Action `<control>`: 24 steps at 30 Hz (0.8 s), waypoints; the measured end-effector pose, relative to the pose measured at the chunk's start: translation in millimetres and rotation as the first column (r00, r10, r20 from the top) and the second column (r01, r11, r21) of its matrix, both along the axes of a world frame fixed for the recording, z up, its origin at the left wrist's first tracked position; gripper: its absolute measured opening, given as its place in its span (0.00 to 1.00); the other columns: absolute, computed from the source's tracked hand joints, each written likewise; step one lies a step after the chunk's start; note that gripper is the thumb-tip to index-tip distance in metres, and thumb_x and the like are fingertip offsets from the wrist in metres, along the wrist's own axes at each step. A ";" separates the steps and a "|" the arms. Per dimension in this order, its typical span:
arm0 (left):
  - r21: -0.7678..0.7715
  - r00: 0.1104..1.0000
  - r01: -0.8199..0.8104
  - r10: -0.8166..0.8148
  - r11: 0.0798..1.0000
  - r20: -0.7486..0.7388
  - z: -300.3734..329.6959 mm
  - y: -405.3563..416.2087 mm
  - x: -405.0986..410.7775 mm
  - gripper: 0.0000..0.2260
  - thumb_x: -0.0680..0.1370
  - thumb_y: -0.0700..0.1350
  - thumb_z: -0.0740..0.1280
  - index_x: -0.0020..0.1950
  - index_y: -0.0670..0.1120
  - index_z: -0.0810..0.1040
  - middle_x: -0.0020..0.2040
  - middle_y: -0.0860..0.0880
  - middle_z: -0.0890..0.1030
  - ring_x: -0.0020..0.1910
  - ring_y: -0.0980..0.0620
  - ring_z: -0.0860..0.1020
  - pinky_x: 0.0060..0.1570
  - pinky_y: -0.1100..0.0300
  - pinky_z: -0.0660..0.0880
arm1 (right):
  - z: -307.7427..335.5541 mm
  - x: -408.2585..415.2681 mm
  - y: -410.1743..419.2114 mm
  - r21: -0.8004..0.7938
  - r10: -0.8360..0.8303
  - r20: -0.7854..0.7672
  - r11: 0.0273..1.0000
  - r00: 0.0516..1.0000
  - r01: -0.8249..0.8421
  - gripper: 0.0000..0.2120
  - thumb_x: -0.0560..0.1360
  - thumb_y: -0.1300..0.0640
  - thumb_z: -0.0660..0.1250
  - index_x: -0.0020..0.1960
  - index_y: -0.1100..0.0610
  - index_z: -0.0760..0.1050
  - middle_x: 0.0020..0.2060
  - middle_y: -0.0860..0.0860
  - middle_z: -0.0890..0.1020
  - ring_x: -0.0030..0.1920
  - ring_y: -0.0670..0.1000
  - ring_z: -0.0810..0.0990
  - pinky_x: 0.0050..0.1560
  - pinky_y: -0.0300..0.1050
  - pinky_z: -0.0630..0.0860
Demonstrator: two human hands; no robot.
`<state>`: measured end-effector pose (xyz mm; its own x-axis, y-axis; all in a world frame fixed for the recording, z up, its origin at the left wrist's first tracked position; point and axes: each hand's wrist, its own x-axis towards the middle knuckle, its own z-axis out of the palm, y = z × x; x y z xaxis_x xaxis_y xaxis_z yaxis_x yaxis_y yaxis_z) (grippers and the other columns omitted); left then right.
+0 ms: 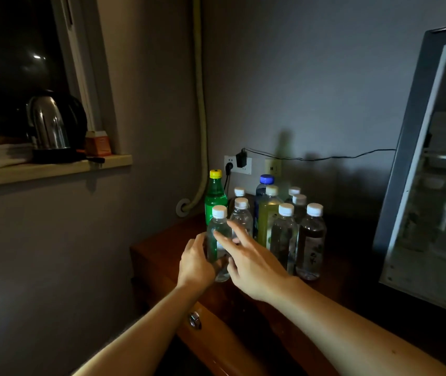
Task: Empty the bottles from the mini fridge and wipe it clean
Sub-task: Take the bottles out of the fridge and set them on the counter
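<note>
Standing between both hands — clear bottle (218, 240), left hand (196, 263) gripping

No text, brand, number or sign was legible anywhere. Labels were present but unreadable: a pale patch on the green bottle (215, 198), a dark printed band on the clear bottle at far right (310, 244), a label on the yellow-green bottle (268, 221), a small white label on the clear bottle nearest the hands (218, 240). The orange box on the windowsill (98, 143) bore a pale panel, too dim and small to make out. Dim light and blur defeated every marking
</note>
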<state>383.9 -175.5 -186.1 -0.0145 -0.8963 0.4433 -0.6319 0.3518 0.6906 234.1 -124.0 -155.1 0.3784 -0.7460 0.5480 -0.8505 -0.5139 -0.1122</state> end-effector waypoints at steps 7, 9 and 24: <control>0.023 0.998 -0.052 0.051 0.998 0.048 5.8 -19.6 -8.7 0.21 0.71 0.50 0.73 0.61 0.50 0.73 0.52 0.51 0.78 0.51 0.51 0.78 0.48 0.56 0.76 | 0.4 1.3 -10.9 0.161 -0.052 -0.021 0.985 0.998 0.055 0.34 0.78 0.56 0.61 0.79 0.44 0.49 0.78 0.46 0.38 0.63 0.51 0.74 0.49 0.42 0.78; 0.036 0.994 -0.065 0.061 0.997 0.089 7.1 -20.4 -9.0 0.20 0.72 0.50 0.72 0.62 0.50 0.72 0.53 0.50 0.77 0.51 0.49 0.78 0.48 0.54 0.77 | 2.1 0.0 -11.2 0.207 -0.041 -0.009 0.977 0.999 0.042 0.35 0.78 0.57 0.61 0.79 0.43 0.48 0.77 0.45 0.36 0.63 0.51 0.74 0.47 0.42 0.77; 0.180 0.875 -0.050 -0.044 0.982 0.483 26.2 30.8 -33.4 0.19 0.74 0.63 0.62 0.53 0.49 0.77 0.52 0.48 0.81 0.50 0.45 0.80 0.46 0.54 0.76 | 29.5 -62.8 44.9 0.344 -0.186 -0.016 0.921 0.982 0.180 0.33 0.78 0.50 0.64 0.77 0.42 0.52 0.75 0.52 0.59 0.70 0.56 0.68 0.64 0.51 0.71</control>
